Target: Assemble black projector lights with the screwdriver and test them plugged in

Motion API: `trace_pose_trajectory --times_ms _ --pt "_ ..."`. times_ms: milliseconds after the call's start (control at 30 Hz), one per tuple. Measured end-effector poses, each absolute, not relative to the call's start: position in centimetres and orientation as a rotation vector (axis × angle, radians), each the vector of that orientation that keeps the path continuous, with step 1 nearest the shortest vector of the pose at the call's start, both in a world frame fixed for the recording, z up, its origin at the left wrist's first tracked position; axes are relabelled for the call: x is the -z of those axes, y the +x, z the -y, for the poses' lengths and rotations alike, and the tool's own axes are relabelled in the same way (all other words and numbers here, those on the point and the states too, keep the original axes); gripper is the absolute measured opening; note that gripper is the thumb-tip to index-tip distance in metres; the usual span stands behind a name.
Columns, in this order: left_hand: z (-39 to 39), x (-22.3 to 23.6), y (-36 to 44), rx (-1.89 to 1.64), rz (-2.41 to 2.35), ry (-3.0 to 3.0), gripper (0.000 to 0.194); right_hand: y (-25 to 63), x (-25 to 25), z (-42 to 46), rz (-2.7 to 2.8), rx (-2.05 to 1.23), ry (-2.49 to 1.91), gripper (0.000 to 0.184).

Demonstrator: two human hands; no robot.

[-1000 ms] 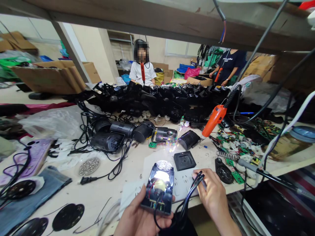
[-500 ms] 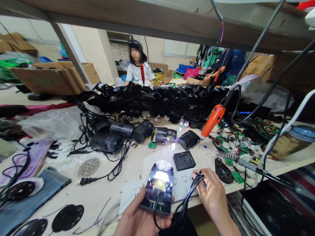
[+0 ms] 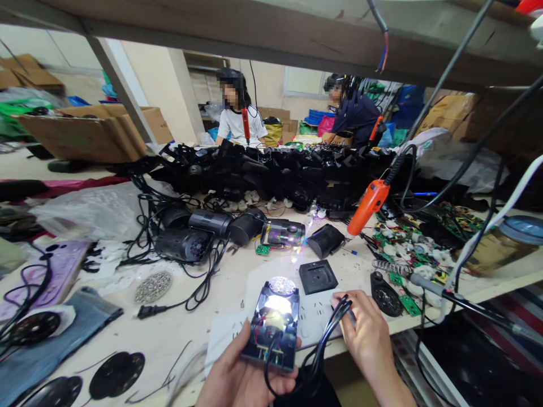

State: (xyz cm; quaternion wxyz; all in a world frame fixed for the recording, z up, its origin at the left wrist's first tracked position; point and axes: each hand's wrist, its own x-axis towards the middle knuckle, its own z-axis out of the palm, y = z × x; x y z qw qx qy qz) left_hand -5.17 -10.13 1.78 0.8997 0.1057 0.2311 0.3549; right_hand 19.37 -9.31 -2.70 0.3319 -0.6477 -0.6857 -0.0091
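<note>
My left hand [image 3: 237, 376] is wrapped under an open black lamp unit [image 3: 274, 328] at the bottom middle; the lamp glows white inside and shows wires and a small circuit board. My right hand [image 3: 365, 330] is closed on the lamp's black cord [image 3: 328, 333], which loops down between my hands. A flat black square cover [image 3: 318, 276] lies on the bench just beyond the lamp. A white sheet [image 3: 311, 316] lies under both hands.
An orange electric screwdriver [image 3: 368, 208] hangs on a coiled cable at right. Black lamp housings [image 3: 199, 232] and cords lie left of centre, green circuit boards [image 3: 405, 249] at right. A heap of black parts [image 3: 271, 175] crosses the bench; two people sit beyond it.
My hands and the lamp have barely moved. The person at the far right has leaned into view; the other person has shifted slightly left.
</note>
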Motion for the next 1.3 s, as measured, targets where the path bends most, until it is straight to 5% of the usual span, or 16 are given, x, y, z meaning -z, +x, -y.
trace_pose_trajectory --times_ms 1300 --pt "10.25 -1.73 -5.19 -0.749 -0.496 0.246 0.048 19.28 2.67 9.23 1.768 0.003 -1.686 0.019"
